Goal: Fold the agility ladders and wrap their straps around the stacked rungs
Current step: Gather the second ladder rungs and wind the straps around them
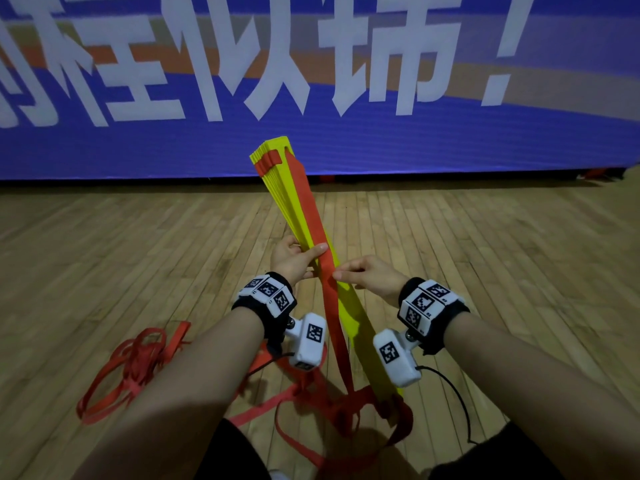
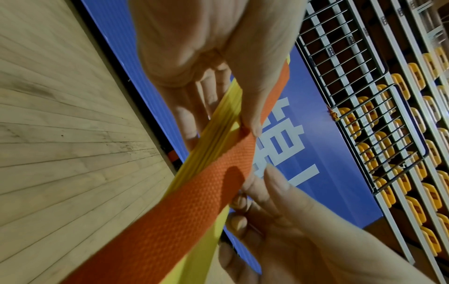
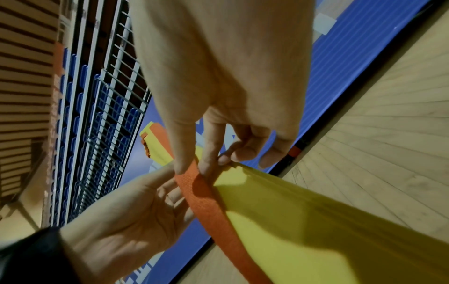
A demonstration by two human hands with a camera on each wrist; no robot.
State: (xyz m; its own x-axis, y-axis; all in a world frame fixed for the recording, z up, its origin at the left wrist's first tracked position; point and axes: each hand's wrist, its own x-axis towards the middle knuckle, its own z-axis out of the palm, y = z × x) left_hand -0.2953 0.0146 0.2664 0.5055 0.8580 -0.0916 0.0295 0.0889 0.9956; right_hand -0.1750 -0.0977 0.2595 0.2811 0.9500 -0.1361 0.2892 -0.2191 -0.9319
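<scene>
A stack of yellow rungs (image 1: 294,202) stands tilted in front of me, its lower end near the floor. An orange strap (image 1: 332,306) runs along its face. My left hand (image 1: 298,256) grips the stack at mid-length, thumb pressing the strap against it. My right hand (image 1: 360,275) pinches the strap between thumb and forefinger just below the left thumb. In the left wrist view the strap (image 2: 194,192) crosses the rungs (image 2: 213,138) under my thumb. In the right wrist view my right hand (image 3: 194,167) pinches the strap (image 3: 206,201) against the yellow rungs (image 3: 291,211).
Loose orange strap loops (image 1: 131,368) lie on the wooden floor (image 1: 104,254) at my lower left, with more strap (image 1: 311,417) tangled near the stack's foot. A blue banner (image 1: 381,140) with white characters lines the wall ahead. Railings and stadium seats (image 2: 388,134) rise beyond it.
</scene>
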